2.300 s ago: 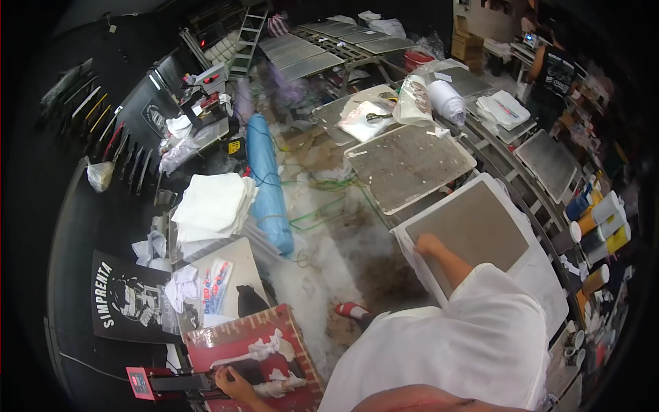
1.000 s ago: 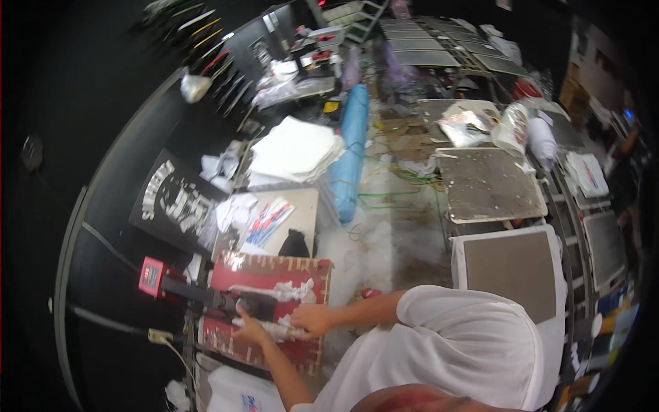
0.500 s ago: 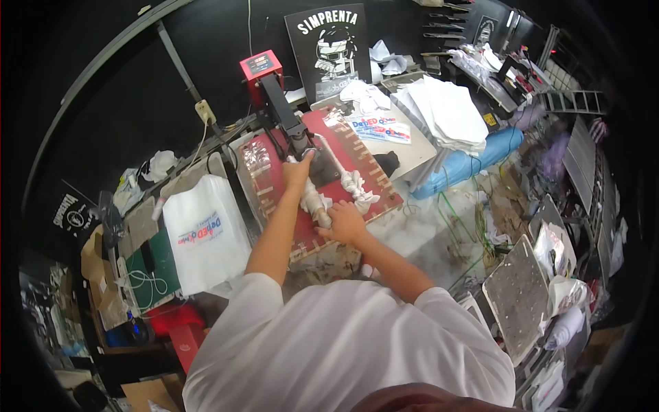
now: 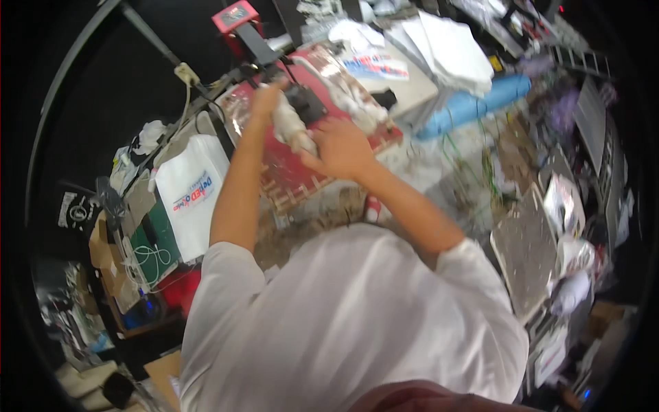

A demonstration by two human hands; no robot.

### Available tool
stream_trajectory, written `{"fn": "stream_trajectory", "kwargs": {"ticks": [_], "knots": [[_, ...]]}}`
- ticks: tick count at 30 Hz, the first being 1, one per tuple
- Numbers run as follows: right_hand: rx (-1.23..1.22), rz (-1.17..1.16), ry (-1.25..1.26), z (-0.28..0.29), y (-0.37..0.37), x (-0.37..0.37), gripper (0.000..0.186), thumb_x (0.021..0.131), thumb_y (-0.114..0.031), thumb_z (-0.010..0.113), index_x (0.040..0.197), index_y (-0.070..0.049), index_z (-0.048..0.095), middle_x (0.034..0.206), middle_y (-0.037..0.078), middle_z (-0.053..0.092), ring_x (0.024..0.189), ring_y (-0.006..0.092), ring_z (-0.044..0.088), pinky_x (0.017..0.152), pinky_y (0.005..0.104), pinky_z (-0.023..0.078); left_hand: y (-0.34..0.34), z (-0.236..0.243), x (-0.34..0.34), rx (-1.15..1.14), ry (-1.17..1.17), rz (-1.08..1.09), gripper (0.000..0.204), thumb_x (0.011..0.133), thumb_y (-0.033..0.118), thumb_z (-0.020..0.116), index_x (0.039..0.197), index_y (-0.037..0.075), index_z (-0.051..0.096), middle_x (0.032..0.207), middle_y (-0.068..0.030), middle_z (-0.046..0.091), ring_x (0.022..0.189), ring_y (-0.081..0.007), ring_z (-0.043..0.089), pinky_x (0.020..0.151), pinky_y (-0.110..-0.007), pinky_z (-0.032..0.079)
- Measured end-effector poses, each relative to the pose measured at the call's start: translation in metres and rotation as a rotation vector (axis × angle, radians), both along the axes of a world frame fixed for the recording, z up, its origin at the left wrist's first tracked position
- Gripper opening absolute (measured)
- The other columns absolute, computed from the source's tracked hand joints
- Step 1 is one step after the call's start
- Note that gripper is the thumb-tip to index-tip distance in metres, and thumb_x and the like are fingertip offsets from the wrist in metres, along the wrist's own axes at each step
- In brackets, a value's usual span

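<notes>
A heat press with a red platen (image 4: 281,168) stands in front of me, blurred by motion. My left hand (image 4: 266,103) is at the far end of a long handle wrapped in pale cloth (image 4: 290,123), beside the press's black arm (image 4: 257,47). Smear hides how its fingers are set. At the handle's near end, my right hand (image 4: 343,147) has its thumb and fingers on either side of the wrapping. A second wrapped handle (image 4: 357,103) lies to the right, apart from both hands. Between the two handles sits a black block (image 4: 305,101).
Left of the press lies a white printed bag (image 4: 192,192). Behind it to the right are a printed white sheet (image 4: 374,66) and a white stack (image 4: 453,51). A blue roll (image 4: 473,106), loose cords and a leaning grey board (image 4: 525,254) occupy the right side.
The view has tilted, so the press and hands sit higher in the picture. The left wrapped handle has shifted left, away from the second handle, and both hands have moved with it.
</notes>
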State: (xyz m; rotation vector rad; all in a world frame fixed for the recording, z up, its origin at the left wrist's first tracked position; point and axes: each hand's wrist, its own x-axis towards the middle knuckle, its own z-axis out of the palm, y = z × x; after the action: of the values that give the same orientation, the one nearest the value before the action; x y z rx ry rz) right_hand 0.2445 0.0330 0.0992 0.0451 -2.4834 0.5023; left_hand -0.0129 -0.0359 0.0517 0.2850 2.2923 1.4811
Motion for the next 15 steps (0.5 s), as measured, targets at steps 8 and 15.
{"fn": "stream_trajectory", "kwargs": {"ticks": [8, 15], "knots": [[-0.757, 0.166, 0.395, 0.027, 0.096, 0.032, 0.014, 0.086, -0.017, 0.066, 0.090, -0.004, 0.067, 0.088, 0.007, 0.066, 0.088, 0.0182, 0.063, 0.077, 0.0345, 0.049, -0.124, 0.037, 0.107, 0.377, -0.330, -0.302, 0.052, 0.100, 0.046, 0.044, 0.116, -0.001, 0.058, 0.096, -0.0075, 0.063, 0.080, -0.0171, 0.060, 0.074, -0.032, 0.049], [-0.827, -0.631, -0.079, -0.174, 0.339, 0.020, 0.012, 0.084, -0.016, 0.064, 0.085, -0.004, 0.067, 0.080, 0.009, 0.067, 0.076, 0.0194, 0.063, 0.073, 0.0324, 0.050, -0.264, 0.029, 0.140, -0.133, -0.685, -0.423, 0.033, 0.089, 0.031, 0.058, 0.089, -0.003, 0.058, 0.086, -0.0194, 0.066, 0.075, -0.0252, 0.066, 0.062, -0.035, 0.057]]}}
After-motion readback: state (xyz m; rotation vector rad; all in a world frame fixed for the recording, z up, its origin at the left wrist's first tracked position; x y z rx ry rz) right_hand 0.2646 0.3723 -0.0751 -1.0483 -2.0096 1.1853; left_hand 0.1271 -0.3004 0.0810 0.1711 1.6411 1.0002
